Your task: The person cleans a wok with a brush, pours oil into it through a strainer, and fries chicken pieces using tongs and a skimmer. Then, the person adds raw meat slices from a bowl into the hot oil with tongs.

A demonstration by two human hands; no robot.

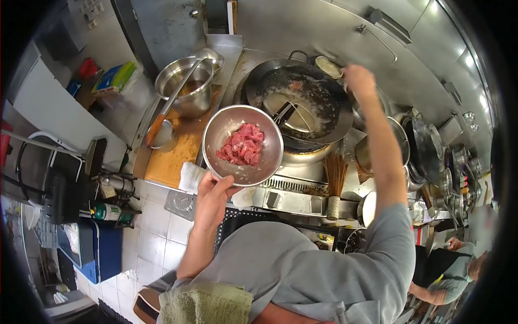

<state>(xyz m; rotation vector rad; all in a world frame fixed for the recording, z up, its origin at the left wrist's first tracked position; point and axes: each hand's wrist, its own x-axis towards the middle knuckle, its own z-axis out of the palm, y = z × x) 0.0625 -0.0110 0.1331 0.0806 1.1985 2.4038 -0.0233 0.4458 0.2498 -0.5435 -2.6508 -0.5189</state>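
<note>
My left hand [213, 195] grips the rim of a steel mixing bowl [273, 144], thumb over the edge. Inside the bowl lies a heap of raw red sliced meat [244, 144]. Ahead of it sits a large dark wok [343, 114] holding bubbling liquid, with a small pinkish piece [295, 85] in it. A round mesh strainer [302, 120] seems to rest in the wok. My right hand [358, 81] is closed beyond the wok's far right rim, beside a round shallow vessel [329, 67]; what its fingers hold is hidden.
On the left counter stand a steel pot [198, 97] with brown liquid, a wooden-handled utensil [171, 102] across it, and a small metal cup [163, 135]. A bamboo brush [334, 183] lies at the stove front. Pots [434, 146] crowd the right. Another person [450, 270] is at lower right.
</note>
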